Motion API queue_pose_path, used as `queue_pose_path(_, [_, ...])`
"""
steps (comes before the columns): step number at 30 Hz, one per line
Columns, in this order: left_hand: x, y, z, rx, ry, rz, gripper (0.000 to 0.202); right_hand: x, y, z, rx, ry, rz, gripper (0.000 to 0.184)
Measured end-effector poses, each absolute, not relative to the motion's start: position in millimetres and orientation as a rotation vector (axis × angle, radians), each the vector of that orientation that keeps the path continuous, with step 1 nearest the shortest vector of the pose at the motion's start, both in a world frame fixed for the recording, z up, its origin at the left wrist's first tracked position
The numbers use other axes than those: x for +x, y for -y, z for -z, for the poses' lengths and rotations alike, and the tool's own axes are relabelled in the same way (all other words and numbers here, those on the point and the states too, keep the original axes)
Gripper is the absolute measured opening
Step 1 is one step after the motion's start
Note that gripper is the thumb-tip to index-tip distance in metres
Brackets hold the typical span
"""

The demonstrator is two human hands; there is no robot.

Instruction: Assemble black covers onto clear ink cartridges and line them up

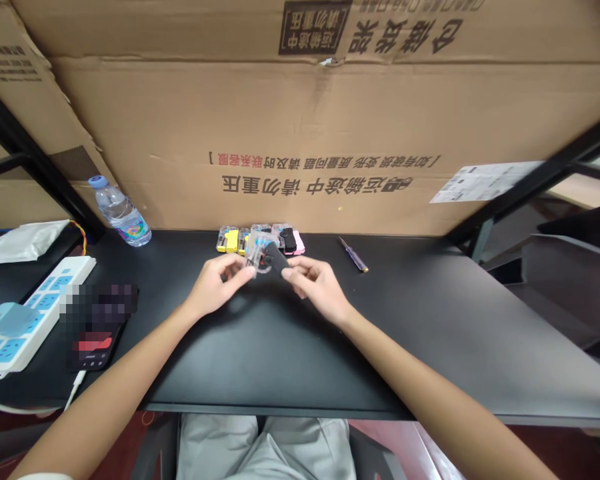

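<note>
Clear plastic case (260, 253) with black piece (277, 261) in it, held above the black desk (280, 353). Left hand (217, 287) and right hand (316, 287) both narrowly grip it. Behind: row of clear packs (260, 239), yellow, black and pink contents.

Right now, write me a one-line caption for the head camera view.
Left hand and right hand hold a clear plastic package over a matte black desk.

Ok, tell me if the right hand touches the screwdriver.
Apart: the head view shows black tabletop between the right hand and the screwdriver.
</note>
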State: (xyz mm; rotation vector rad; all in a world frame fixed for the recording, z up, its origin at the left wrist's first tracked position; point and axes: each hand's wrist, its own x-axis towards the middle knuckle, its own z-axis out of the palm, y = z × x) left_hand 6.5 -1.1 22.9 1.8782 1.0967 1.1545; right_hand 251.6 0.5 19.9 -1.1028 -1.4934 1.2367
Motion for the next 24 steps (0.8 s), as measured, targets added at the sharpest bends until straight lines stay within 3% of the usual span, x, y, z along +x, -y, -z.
queue_pose_path(3, [4, 0, -23, 1.826, -1.123, -1.218, 0.031, 253, -1, -19, -1.104, 1.448, -1.193, 0.047])
queue_pose_path(8, [11, 3, -22, 1.939, -1.069, -0.976, 0.031, 252, 0, -21, -1.124, 1.672, -1.338, 0.045])
queue_pose_path(13, [7, 1, -25, 1.826, -1.130, -1.178, 0.033, 260, -6, -28, -1.126, 1.497, -1.169, 0.048])
queue_pose_path(18, [11, 2, -20, 1.930, -1.045, -0.931, 0.036, 255, -4, -26, -1.137, 1.725, -1.331, 0.045])
queue_pose_path(24, [6, -1, -23, 1.864, -1.157, -1.159, 0.036, 263, -9, -27, -1.159, 1.548, -1.169, 0.048])
